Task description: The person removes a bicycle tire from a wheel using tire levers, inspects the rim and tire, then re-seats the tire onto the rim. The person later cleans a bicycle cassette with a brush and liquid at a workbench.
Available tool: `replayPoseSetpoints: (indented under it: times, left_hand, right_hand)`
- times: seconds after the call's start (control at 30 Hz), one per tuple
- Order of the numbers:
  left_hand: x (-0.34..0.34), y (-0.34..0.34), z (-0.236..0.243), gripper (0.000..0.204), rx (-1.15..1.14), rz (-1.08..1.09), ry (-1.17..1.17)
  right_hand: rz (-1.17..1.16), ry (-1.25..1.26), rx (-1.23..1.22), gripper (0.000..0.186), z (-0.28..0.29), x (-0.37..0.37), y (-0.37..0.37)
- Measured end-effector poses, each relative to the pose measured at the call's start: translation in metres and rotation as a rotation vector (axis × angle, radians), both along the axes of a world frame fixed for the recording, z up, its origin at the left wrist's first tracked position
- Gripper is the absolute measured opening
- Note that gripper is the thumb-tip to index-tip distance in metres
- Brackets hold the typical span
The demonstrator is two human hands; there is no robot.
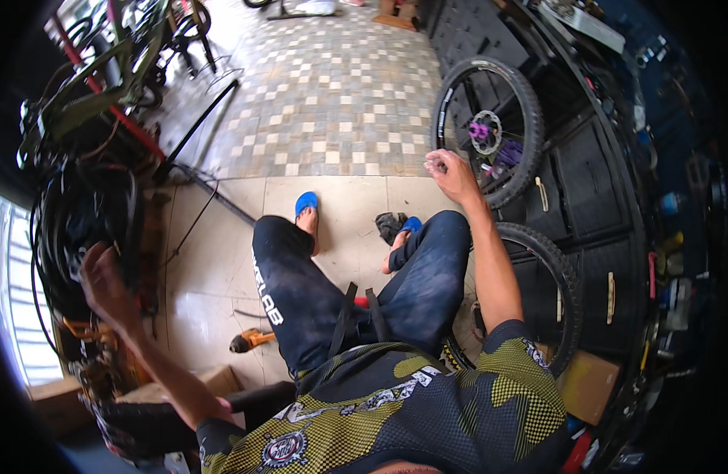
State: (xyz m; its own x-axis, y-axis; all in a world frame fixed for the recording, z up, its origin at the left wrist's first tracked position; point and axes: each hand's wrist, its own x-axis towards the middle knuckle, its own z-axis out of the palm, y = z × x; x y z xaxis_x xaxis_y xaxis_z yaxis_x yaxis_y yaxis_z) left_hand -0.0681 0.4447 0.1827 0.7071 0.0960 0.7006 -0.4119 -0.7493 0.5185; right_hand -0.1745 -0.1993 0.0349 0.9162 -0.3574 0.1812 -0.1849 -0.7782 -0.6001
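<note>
My left hand (107, 284) is raised at the left, in front of a bundle of black bicycle tyres (103, 209). It is dim and slightly blurred, its fingers loosely apart, and nothing shows in it. Out to the right, my right hand (455, 177) hangs in the air with curled fingers and pale fingertips. Whether something small sits between them I cannot make out. Close beyond that hand, a bicycle wheel (531, 118) with a purple hub and a disc rotor leans against black drawers. A second wheel (565, 276) stands nearer, beside my right knee.
Black drawer cabinets (593, 229) line the right side. An orange-and-black power drill (252, 340) lies on the tiled floor (340, 189) at the left of my legs. A dark cloth (389, 227) lies by my right foot. Bicycle frames (103, 91) and a red bar fill the far left.
</note>
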Motion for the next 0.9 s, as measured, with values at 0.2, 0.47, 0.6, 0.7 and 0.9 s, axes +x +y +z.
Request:
replayPoseSetpoints:
  times: [0.2,0.47,0.6,0.7,0.9]
  left_hand:
    - [0.031,-0.217,-0.077,0.035,-0.072,-0.720,0.482]
    - [0.031,-0.348,-0.220,0.034,0.393,-1.168,0.970]
    - [0.031,-0.345,-0.314,0.040,0.524,-1.179,1.102]
    - [0.039,-0.337,-0.366,0.049,0.971,-1.224,1.095]
    - [0.045,-0.355,-0.344,0.053,0.647,-1.100,1.264]
  right_hand:
    - [-0.311,-0.163,-0.147,0.030,0.014,-0.080,-0.116]
    - [-0.671,0.057,-0.387,0.057,0.017,-0.110,-0.260]
    - [-0.730,0.199,-0.354,0.084,0.007,-0.079,-0.298]
    - [-0.802,0.247,-0.263,0.104,-0.005,-0.066,-0.332]
    - [-1.064,0.310,-0.204,0.120,-0.018,-0.009,-0.309]
